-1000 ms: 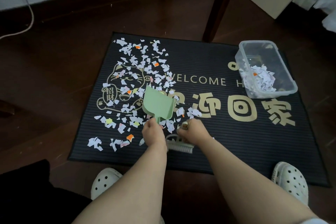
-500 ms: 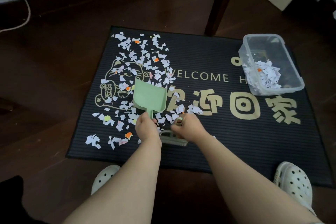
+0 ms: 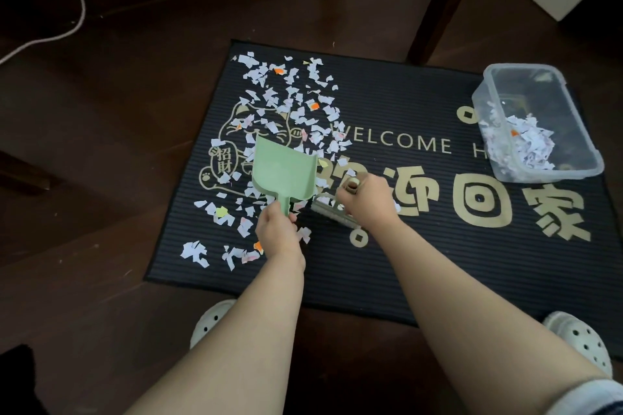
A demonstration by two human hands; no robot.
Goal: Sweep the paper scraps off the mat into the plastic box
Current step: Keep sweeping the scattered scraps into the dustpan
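Many jagged paper scraps (image 3: 286,104) litter the left half of the ribbed mat (image 3: 421,263), apart from the clear plastic box (image 3: 586,165). Left hand (image 3: 278,234) grips the green dustpan (image 3: 283,172); right hand (image 3: 369,200) clasps the brush (image 3: 332,212), now nearer it.

Torn white paper scraps (image 3: 298,115) litter the left half of the black ribbed mat (image 3: 404,104). A clear plastic box (image 3: 559,118) at its right edge holds more.
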